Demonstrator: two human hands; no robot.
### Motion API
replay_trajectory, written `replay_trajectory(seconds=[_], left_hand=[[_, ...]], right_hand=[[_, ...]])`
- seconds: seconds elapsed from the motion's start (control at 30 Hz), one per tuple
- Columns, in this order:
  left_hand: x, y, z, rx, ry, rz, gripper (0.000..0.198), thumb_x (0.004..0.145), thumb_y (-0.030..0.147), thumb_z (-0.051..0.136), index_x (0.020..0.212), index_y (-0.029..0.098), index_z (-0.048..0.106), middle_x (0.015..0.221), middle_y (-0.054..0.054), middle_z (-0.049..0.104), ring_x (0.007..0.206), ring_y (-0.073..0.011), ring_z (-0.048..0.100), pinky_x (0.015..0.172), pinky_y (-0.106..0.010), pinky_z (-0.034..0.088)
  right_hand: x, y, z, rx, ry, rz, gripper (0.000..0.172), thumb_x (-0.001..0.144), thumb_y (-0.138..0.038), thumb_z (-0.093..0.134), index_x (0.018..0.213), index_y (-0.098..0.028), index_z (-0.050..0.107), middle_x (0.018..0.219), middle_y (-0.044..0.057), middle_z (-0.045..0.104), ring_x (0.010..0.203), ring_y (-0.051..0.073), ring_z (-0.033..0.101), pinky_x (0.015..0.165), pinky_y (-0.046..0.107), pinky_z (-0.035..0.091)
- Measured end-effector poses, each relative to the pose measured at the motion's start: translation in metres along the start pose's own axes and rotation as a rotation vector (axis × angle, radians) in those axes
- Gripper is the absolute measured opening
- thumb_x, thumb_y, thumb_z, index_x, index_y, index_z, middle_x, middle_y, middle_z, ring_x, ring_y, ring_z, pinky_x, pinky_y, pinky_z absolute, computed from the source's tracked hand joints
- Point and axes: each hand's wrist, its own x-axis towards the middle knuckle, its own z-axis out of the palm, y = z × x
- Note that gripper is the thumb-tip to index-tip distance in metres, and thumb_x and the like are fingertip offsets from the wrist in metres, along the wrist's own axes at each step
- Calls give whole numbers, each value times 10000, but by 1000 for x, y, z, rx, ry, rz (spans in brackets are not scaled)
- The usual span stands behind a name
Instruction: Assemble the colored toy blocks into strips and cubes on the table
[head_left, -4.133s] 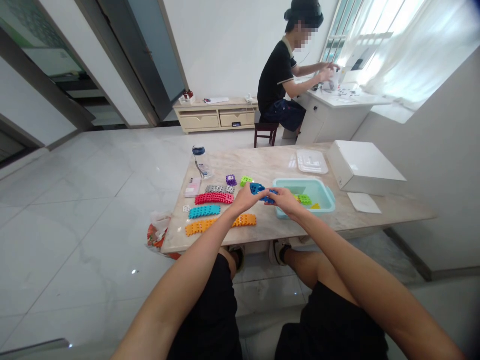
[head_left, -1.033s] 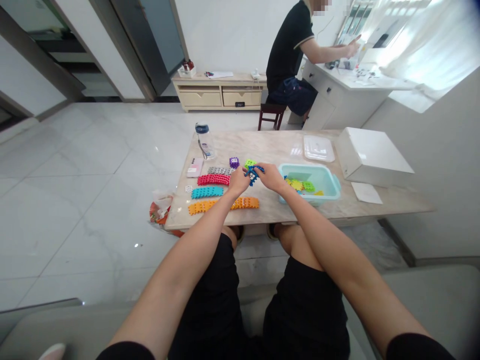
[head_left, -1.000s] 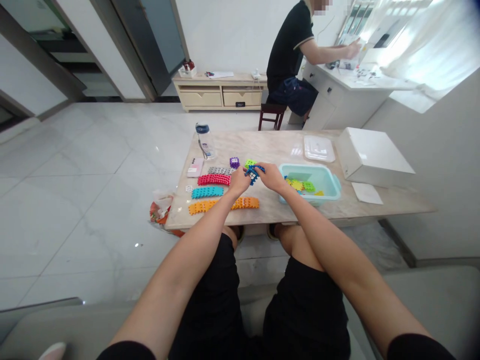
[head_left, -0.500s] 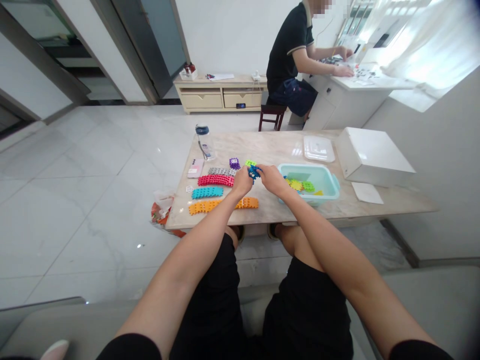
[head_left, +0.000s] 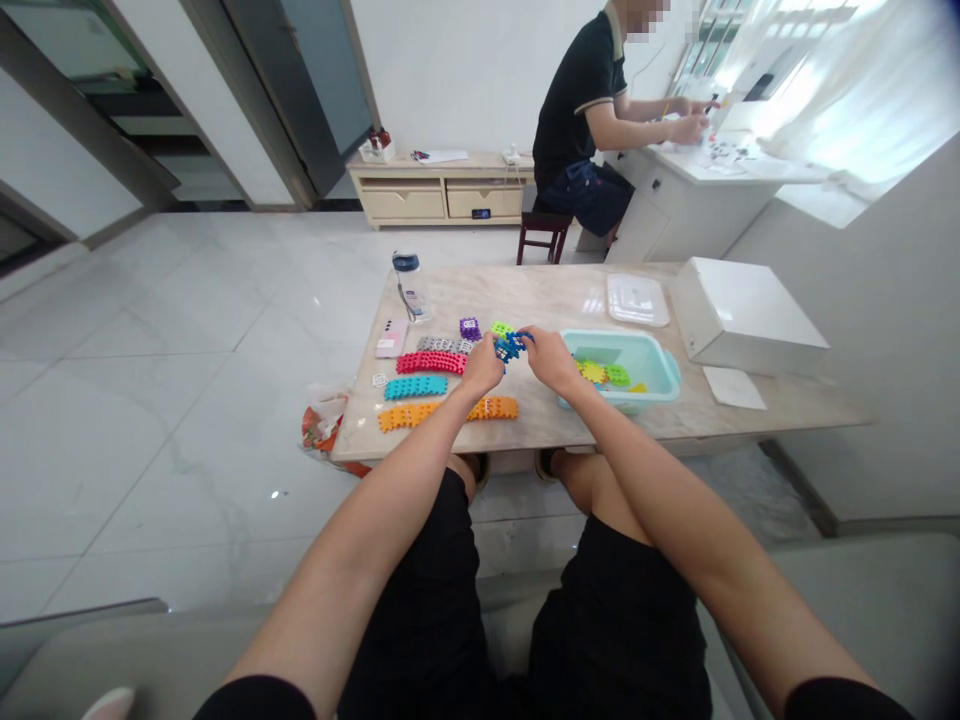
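Dark blue interlocking plastic pieces [head_left: 509, 347] are held up between my two hands over the table. My left hand [head_left: 482, 368] is closed on their left side, and my right hand [head_left: 549, 358] pinches their right end. Just behind them lie lime green pieces [head_left: 501, 328] and a purple stack [head_left: 470, 328]. Left of my left hand, rows of like pieces lie on the table: grey [head_left: 442, 345], red [head_left: 431, 362], light blue [head_left: 415, 387] and orange [head_left: 491, 408]. My left forearm hides part of the orange row.
A pale green tub [head_left: 658, 375] with yellow and green pieces stands beside my right hand. Behind it are a clear lid [head_left: 637, 300] and a white box [head_left: 750, 310]. A water bottle [head_left: 411, 288] and a phone [head_left: 391, 338] stand left. Another person [head_left: 574, 110] sits at a far desk.
The dark blue pieces have turned and now stretch wider between my hands. My right hand has shifted slightly to the right. The other person's hands have moved at the desk.
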Motion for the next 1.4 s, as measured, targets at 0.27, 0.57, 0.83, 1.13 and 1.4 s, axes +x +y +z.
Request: replay_trajectory(seconds=[0.27,0.57,0.83,1.13,1.4], left_hand=[[-3,1,-2,-20,-16,-30,418,938,49,566,1337,173,572,1356,-203,736,1290,-328,694,1061,-406,519],[0,-1,-6,-61,7,7,499,962,60,560,1444,187,536,1470,-164,700,1388,-288,646,1150,-400,491],[2,-1,-4,-56,59,152,386,1006,97,520,1348,234,636,1358,-111,740,1321,-271,660,1127,-384,514],[-4,-3,-4,-61,19,198,432,1069,212,512,1493,251,587,1357,-130,696,1119,-246,731,997,-361,583],[-3,-6,-2,-176,-120,203,291,1105,286,436,1334,252,613,1213,-78,717,612,-94,682,621,-239,567]], right_hand=[[-5,-21,4,-48,-96,-157,328,1097,-318,593,1324,-185,789,1322,140,798,1249,282,718,1115,369,506],[-3,-9,9,-77,-86,-219,342,1067,-255,637,1363,-122,743,1320,170,754,1251,289,652,1133,386,472],[-3,-12,2,-58,-12,-153,283,1069,-271,635,1277,-172,800,1197,135,787,1154,272,686,1068,359,490],[-3,-10,-4,-72,-44,-145,278,1054,-240,645,1276,-194,807,1208,126,789,1157,263,689,1065,352,491],[-7,-10,-11,-75,-70,-152,259,1063,-261,660,1252,-195,825,1233,122,819,1177,266,732,1066,336,502]])
